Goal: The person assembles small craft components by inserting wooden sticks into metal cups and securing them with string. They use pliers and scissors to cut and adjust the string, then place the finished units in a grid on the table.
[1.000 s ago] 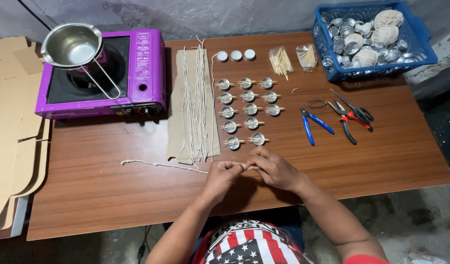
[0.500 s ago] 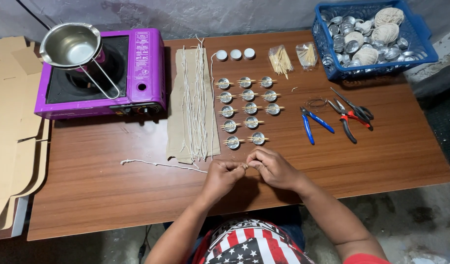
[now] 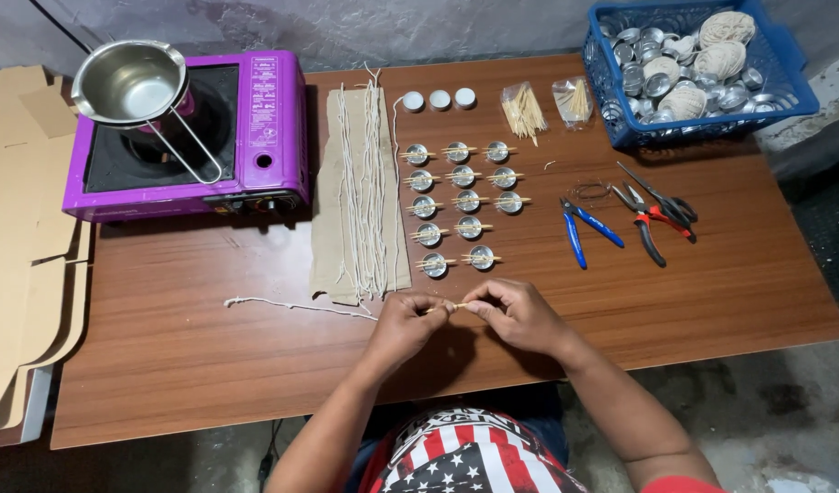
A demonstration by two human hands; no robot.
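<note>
Both hands meet at the near edge of the wooden table (image 3: pixel 711 301), fingers curled in tight. The left hand (image 3: pixel 403 324) and right hand (image 3: pixel 515 315) pinch the two ends of a small wooden stick (image 3: pixel 448 307) held level between them, just above the tabletop. A white wick string (image 3: pixel 291 305) trails off leftward from the left hand, lying loose on the wood; whether that hand grips it along with the stick cannot be told. Just beyond the hands — rows of small metal cups (image 3: pixel 463 201), most with a stick laid across the rim. Left of the cups, a strip of brown paper (image 3: pixel 333 219) carries a bundle of cut white wicks (image 3: pixel 364 183) laid lengthwise. At the far left, a purple portable stove (image 3: pixel 264 128) with a steel pouring pot (image 3: pixel 132 82) on the burner; flattened cardboard (image 3: pixel 27 237) lies beside it, overhanging the table's left end. Right of the cups lie blue-handled pliers (image 3: pixel 583 228), red-handled pliers (image 3: pixel 647 224) and scissors (image 3: pixel 666 201). Far right corner — a blue plastic basket (image 3: pixel 793 87) holding empty metal cups and balls of string. Two small clear bags of sticks (image 3: pixel 526 110) sit near the far edge, next to three white round pieces (image 3: pixel 439 99).
</note>
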